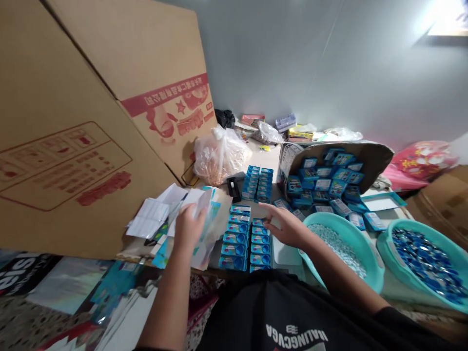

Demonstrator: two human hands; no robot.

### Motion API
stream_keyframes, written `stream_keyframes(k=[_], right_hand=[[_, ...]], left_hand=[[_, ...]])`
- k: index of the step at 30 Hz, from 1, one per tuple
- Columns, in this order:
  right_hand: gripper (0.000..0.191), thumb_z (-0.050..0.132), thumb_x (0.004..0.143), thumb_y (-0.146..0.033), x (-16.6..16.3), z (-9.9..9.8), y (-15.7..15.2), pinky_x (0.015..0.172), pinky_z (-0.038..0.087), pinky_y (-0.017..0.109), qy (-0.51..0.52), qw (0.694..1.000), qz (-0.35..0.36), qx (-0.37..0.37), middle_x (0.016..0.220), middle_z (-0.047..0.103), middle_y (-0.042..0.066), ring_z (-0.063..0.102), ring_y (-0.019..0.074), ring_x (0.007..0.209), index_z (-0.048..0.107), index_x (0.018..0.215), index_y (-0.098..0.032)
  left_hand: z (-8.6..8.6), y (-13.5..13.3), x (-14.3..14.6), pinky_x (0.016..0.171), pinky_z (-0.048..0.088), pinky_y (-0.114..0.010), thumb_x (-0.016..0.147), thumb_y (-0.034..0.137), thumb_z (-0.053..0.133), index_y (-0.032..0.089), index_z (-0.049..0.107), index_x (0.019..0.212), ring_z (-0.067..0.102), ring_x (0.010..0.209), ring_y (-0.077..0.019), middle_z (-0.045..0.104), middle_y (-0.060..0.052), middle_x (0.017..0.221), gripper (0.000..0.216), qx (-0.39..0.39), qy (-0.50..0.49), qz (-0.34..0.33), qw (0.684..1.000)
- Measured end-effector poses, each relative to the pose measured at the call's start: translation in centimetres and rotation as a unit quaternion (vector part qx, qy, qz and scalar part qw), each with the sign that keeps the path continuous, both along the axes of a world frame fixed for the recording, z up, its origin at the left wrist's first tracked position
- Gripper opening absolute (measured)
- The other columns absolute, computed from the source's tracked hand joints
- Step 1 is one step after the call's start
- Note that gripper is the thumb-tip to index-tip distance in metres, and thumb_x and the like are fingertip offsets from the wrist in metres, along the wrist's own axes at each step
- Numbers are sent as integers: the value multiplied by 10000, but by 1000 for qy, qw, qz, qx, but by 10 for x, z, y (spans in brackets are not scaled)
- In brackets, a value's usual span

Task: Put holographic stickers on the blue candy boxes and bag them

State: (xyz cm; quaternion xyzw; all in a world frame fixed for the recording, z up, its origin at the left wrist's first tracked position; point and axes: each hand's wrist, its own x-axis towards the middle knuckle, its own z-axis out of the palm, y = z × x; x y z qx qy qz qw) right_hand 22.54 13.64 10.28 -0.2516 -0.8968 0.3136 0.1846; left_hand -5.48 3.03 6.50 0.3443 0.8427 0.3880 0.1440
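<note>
My left hand [188,226] is over the pile of papers and printed sheets at the left of the table, its fingers closed on a pale paper sheet [202,199] that is a little blurred. Two columns of small blue boxes [234,237] stand in front of me, with a shorter double row of blue boxes [250,181] behind them. My right hand [287,225] hovers by the far end of the right column. Its index finger is stretched out and the other fingers are partly curled, with nothing visible in them. A white tray [287,252] lies beneath that forearm.
A turquoise basin [376,261] holds pale small pieces; another basin [387,243] holds shiny blue ones. Behind them a tipped carton [378,158] spills blue boxes. A knotted plastic bag [221,153] and a black tool [233,189] stand farther back. Large cardboard boxes [91,146] wall the left.
</note>
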Motion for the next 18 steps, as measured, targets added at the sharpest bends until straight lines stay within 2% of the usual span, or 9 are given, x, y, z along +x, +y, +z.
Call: stream_keyframes(k=[1,3,4,6,9,13,15,18], right_hand=[[625,559,879,-188,-4,0,0,867,453,377,-30,999,18,34,907,688,46,620,212,883,361,1471,-209],[678,539,877,-167,-12,-1,0,894,428,395,-67,992,65,84,960,699,69,615,232,925,298,1509,-204],[691,536,865,-147,-15,-2,1,911,416,399,-73,988,91,99,998,701,81,613,236,946,296,1510,-201],[721,538,825,-105,-17,-5,1,952,391,412,-81,982,127,116,1074,695,104,613,238,975,313,1504,-197],[741,549,805,-111,-13,-11,2,1021,347,446,-83,981,144,101,1102,693,112,618,240,1000,311,1503,-190],[782,587,816,-171,-4,-22,3,1083,298,504,-77,984,154,55,1083,696,95,615,246,1030,257,1524,-203],[774,600,822,-187,-1,-28,3,1094,285,528,-79,985,148,41,1077,693,98,614,249,1027,267,1520,-201],[688,572,851,-169,3,-35,3,1101,275,548,-63,985,156,26,1076,683,97,608,244,1031,330,1494,-207]], left_hand=[[2,2,22,1028,427,-417,811,448,586,151,649,1138,568,1200,-308,640,-166,1237,446,36,-67,-73,994],[7,5,67,937,493,-383,826,483,587,186,623,1213,644,1079,-269,685,-119,1180,489,54,-236,-195,950],[10,7,87,893,512,-367,798,466,633,179,632,1199,660,1041,-267,698,-116,1155,494,50,-275,-224,934],[13,11,118,809,529,-343,766,408,680,165,662,1143,688,951,-267,735,-106,1046,449,30,-293,-256,921],[15,11,138,767,515,-330,810,364,629,168,703,1059,703,888,-265,757,-89,934,325,7,-244,-235,941],[12,-1,145,786,487,-341,825,372,620,204,727,966,700,905,-276,759,-94,936,244,-18,-141,-137,980],[11,-7,152,774,475,-338,824,385,627,220,724,901,696,896,-277,758,-93,921,206,-40,-104,-99,989],[11,-14,163,759,464,-317,841,372,606,223,703,837,688,867,-252,752,-80,893,177,-41,-79,-83,993]])
